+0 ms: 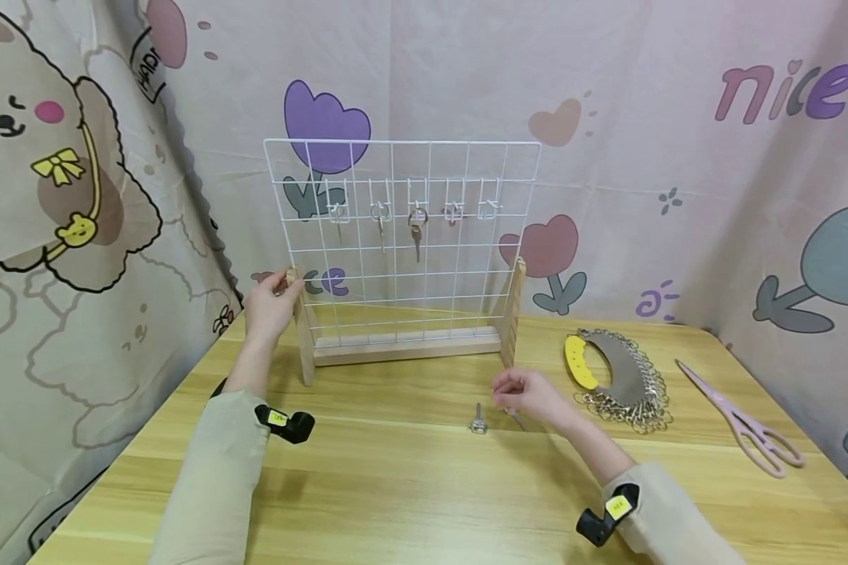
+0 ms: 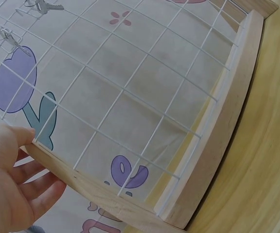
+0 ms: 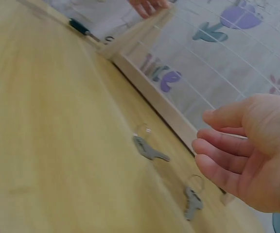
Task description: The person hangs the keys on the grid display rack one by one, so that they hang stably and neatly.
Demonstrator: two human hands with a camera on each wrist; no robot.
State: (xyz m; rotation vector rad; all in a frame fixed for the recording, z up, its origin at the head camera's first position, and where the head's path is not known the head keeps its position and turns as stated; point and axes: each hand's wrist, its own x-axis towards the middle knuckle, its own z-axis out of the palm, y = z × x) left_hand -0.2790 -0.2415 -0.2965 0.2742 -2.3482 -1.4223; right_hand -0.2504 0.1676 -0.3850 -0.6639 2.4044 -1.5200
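Rack (image 1: 406,348) with a row of wire hooks stands on the table (image 1: 396,494); left hand (image 1: 268,306) clasps the top of its left post (image 1: 302,329), fingers and thumb on opposite sides. Right hand (image 1: 533,396) low near the rack's right end, fingers loosely bent, nothing held; hands well apart. Two keys on the table in front: the nearer key (image 3: 192,203) just beside the right fingers, the farther key (image 3: 148,149) off to its left, each on a ring. More keys hang above, one plain on the middle hook (image 1: 416,232); the rightmost hook (image 1: 488,209) looks bare, too fine to be sure. My reading: keys being hung one to a hook, pick-up stage. Next move likely calls for a pinch on one key, a lift, then slipping its ring over a free hook while the left hand steadies the post. Head view leaves contact with the nearer key doubtful; right wrist view shows it lying free of the fingers. That view alone makes out a dark-handled tool (image 3: 79,26) past the left post; head view alone shows the yellow-handled fan of rings (image 1: 625,369) and scissors (image 1: 728,408)
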